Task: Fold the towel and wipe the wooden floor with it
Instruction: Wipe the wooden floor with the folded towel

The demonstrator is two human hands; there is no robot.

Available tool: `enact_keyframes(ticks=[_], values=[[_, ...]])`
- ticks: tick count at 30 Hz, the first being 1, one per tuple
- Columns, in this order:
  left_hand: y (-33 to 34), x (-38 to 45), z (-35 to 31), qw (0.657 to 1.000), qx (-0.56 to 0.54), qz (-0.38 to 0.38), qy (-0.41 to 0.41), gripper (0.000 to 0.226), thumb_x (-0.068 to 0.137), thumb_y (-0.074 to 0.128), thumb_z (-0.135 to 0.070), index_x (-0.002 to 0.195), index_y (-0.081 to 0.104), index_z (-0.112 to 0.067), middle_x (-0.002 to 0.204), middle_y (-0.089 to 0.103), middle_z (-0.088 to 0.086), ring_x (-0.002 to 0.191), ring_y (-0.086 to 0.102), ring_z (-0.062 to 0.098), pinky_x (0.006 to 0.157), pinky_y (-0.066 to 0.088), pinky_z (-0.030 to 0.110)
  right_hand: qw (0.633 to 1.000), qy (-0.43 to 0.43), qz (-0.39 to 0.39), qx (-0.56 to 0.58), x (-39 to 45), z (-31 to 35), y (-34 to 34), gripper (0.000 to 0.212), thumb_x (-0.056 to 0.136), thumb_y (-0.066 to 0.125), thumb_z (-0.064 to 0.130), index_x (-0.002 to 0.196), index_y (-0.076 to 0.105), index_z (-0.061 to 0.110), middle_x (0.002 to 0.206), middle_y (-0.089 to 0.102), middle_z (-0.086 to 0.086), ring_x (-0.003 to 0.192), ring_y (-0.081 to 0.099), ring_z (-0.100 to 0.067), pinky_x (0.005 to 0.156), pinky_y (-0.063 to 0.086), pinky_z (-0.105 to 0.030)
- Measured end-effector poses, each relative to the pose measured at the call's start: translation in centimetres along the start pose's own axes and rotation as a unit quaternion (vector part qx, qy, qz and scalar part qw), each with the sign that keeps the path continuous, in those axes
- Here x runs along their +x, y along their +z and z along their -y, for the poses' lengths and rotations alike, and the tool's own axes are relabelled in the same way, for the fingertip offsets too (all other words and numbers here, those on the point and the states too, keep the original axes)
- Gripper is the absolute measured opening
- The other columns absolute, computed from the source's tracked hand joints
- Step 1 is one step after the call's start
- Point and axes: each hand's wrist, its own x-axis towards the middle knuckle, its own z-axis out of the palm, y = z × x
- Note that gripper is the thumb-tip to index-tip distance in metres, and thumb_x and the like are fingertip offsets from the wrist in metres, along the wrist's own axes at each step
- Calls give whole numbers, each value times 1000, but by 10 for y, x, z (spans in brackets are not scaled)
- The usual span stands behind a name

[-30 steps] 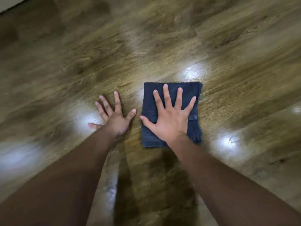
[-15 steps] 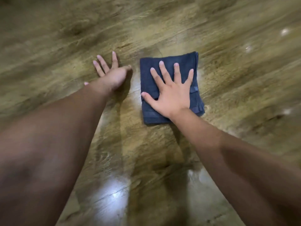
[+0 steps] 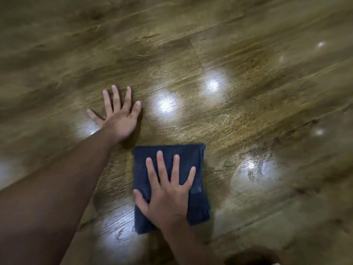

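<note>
The dark navy blue terry towel [image 3: 168, 169], folded into a thick upright rectangle, lies flat on the glossy brown wood-plank floor [image 3: 248, 115], in the nearer middle part of the floor that is in view. Its far edge is straight, its near edge slightly rumpled, and a narrow folded layer shows along its right side. The person's right hand [image 3: 168, 196] presses palm-down on the towel, covering its nearer half; the fingers are straight and spread wide, with the thumb reaching to the towel's left edge. This grip pinches nothing; it only bears flat on the cloth.

Farther off and to the left, the left hand [image 3: 119, 115] rests palm-down on bare floor, fingers straight and fanned apart, holding nothing. It lies just beyond the towel's far left corner, close to it but not touching.

Bright patches of reflected light dot the planks around both hands. The outer parts of the floor are blurred.
</note>
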Motion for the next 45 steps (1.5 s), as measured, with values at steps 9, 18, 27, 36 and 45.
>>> enact_keyframes(ticks=[9,18,27,36,45], values=[[-10,2,1,995,-90,41,-27,67,84,-2,-82,148,-2,-63,163,-21,-21,149,-26,8,110,-16,71,997,-74,-13,-30,132,-33,-23,77,90,36,68,157,29,29,168,17,2,152,14,-40,112,1,-74],[-13,2,1,997,-53,63,0,70,83,2,-85,147,-12,-63,158,-36,-19,144,-38,10,105,-21,73,997,41,-26,-54,252,-137,-64,72,94,21,68,158,20,37,168,14,8,154,8,-32,117,2,-67],[-17,-1,-2,996,-9,92,14,80,88,28,-82,147,-20,-57,153,-45,-16,141,-42,15,103,-18,74,986,145,-58,-50,172,-199,-64,65,99,23,59,159,20,35,167,16,4,154,10,-31,119,2,-64],[-26,-5,-20,989,71,125,-29,83,88,21,-83,150,-24,-48,156,-42,-8,147,-34,21,107,-6,78,961,267,-53,-50,4,-295,-63,64,97,29,56,158,21,38,167,16,8,154,12,-27,119,7,-61],[-15,0,-22,990,-6,136,-31,103,84,42,-81,150,-28,-43,155,-44,1,143,-38,36,113,-7,71,874,482,-63,3,-46,-332,-70,67,96,20,67,157,20,38,167,13,9,154,10,-27,114,7,-69]])
